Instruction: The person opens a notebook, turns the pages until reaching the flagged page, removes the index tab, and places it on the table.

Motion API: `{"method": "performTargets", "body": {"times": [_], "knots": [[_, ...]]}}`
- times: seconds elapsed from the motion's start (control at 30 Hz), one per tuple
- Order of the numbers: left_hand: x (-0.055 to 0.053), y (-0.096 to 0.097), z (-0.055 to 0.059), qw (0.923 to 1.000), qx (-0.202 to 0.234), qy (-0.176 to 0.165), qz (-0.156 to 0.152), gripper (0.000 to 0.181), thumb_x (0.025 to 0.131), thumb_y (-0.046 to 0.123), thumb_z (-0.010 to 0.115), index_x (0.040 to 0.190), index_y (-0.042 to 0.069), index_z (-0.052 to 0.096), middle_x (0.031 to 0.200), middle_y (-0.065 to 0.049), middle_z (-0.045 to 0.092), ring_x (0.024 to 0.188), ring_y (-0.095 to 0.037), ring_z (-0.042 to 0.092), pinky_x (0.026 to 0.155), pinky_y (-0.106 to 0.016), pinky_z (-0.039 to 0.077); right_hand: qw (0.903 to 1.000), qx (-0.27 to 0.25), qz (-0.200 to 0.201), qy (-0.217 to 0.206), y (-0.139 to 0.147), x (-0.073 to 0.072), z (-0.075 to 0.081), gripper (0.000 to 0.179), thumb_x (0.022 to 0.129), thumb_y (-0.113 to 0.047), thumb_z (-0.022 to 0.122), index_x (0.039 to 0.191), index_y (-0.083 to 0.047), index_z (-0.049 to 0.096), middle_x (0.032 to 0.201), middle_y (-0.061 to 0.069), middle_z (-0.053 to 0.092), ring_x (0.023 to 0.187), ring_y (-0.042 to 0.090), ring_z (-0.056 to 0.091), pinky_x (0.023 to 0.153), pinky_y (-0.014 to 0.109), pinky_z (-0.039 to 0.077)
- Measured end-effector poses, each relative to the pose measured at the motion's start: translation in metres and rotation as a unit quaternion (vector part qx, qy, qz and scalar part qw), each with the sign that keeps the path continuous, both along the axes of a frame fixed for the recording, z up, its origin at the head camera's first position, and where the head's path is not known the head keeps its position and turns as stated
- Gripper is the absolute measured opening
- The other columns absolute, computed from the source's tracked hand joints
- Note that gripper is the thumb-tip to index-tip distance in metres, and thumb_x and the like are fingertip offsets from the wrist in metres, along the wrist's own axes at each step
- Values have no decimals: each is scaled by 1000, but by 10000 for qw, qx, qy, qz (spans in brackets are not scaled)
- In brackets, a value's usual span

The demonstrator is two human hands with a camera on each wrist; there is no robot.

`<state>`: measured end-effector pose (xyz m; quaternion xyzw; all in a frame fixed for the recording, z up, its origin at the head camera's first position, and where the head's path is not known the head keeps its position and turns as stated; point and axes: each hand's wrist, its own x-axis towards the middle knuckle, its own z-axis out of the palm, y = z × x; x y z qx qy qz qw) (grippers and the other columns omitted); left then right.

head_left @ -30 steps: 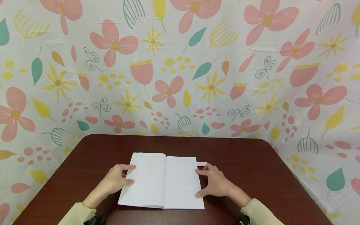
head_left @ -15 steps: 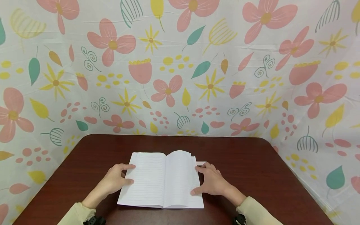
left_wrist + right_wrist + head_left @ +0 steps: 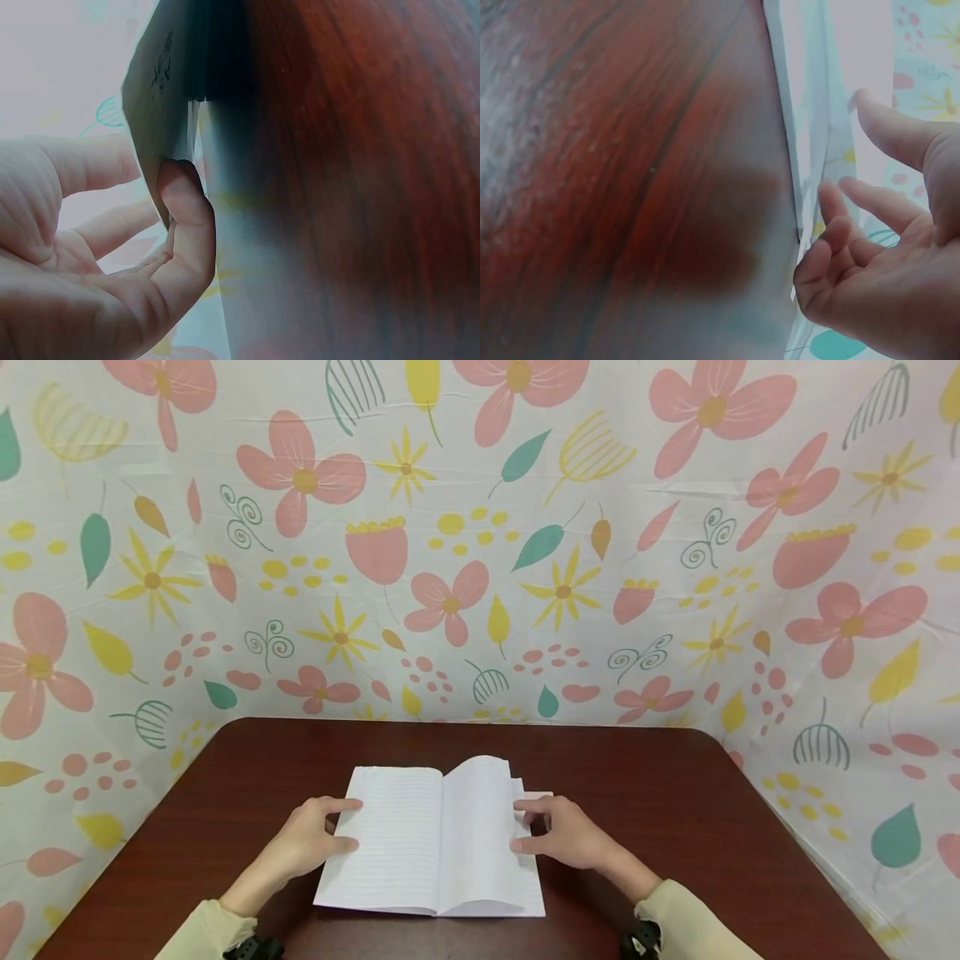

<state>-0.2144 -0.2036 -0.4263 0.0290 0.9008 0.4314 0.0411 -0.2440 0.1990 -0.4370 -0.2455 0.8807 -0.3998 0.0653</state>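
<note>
An open notebook (image 3: 386, 839) with lined pages lies on the table. My left hand (image 3: 306, 837) grips its left edge, index finger and thumb on top of the page; the left wrist view shows other fingers curled under the cover (image 3: 157, 112), which carries dark writing. On the right half, a page (image 3: 480, 827) bulges up and bends leftward. At that page's outer edge is my right hand (image 3: 570, 833), thumb and index finger fairly straight and apart, tips touching the page. Its other fingers (image 3: 814, 270) are bent in the right wrist view.
A pale narrow strip (image 3: 537, 794) sticks out from the notebook's right side, partly behind my right hand. The dark reddish wooden table (image 3: 637, 768) runs back to a flower-printed cloth (image 3: 450, 527) that hangs behind and at both sides.
The right-hand page, flat a second ago, has buckled and its outer edge has moved left and up. My right hand has shifted left and slightly up with it. The left hand stays put.
</note>
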Motion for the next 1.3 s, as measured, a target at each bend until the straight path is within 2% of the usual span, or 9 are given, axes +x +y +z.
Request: {"method": "performTargets", "body": {"times": [0.1,0.37,0.7,1.0,1.3], "knots": [[0,0,0,10000,-12,14,-3,53,80,-3,87,131,-1,72,123,-18,65,78,-19,63,66,-36,56,9990,-399,33,-178,0,0,1,56,90,-17,86,136,7,66,95,5,69,67,14,48,58,26,42],[1,0,0,9999,-51,-89,103,53,81,-1,86,132,2,72,121,-15,65,80,-20,60,67,-36,54,9931,-995,-100,-610,-1,1,5,53,95,-7,78,142,9,59,92,6,72,82,20,62,65,25,48],[1,-1,0,10000,41,-24,46,53,80,-2,87,132,0,72,116,-14,65,77,-19,62,66,-36,55,9902,-1199,-193,-691,-6,3,8,54,96,-7,77,144,9,57,94,7,73,87,22,66,71,26,52],[2,0,0,10000,31,-41,35,53,81,-1,87,132,0,71,121,-15,64,78,-20,61,66,-37,54,9884,-1373,-171,-631,-17,4,11,57,95,-8,77,146,6,57,92,7,75,84,19,67,74,26,52],[1,-1,-1,9999,22,-77,73,53,81,-1,86,132,1,72,119,-14,64,79,-20,61,66,-37,54,9866,-1489,-163,-646,-26,4,14,58,96,-10,77,148,4,56,95,9,77,91,23,71,78,27,53]]}}
